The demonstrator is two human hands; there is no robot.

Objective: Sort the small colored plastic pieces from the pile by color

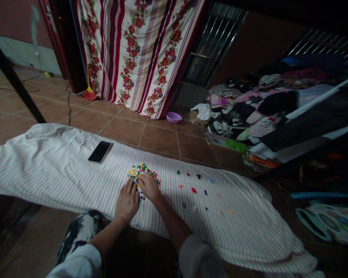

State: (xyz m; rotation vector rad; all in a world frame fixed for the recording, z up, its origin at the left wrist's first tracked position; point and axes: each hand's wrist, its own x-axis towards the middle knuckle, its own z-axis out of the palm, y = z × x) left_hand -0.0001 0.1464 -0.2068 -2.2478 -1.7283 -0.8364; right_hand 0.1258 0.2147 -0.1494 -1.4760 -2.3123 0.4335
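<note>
A pile of small multicoloured pieces (142, 167), too small to identify, lies on the striped cloth (75, 181). At its near left edge my left hand (128, 201) rests palm down, fingers stretched forward and touching the pieces. My right hand (148, 186) reaches over the pile, thumb and fingers drawn together in a pinch close to the left fingertips. Whatever is between them is hidden. To the right, similar pieces sit apart in little colour groups, among them red pieces (194, 190), dark pieces (198, 176), blue pieces (211, 180) and a yellow piece (231, 211).
A phone (100, 151) lies on the cloth to the left. Beyond it, on the tiled floor, are a purple basin (174, 117) and a red broom (89, 94) near a floral curtain (139, 54). Heaped clothes (249, 104) fill the right background.
</note>
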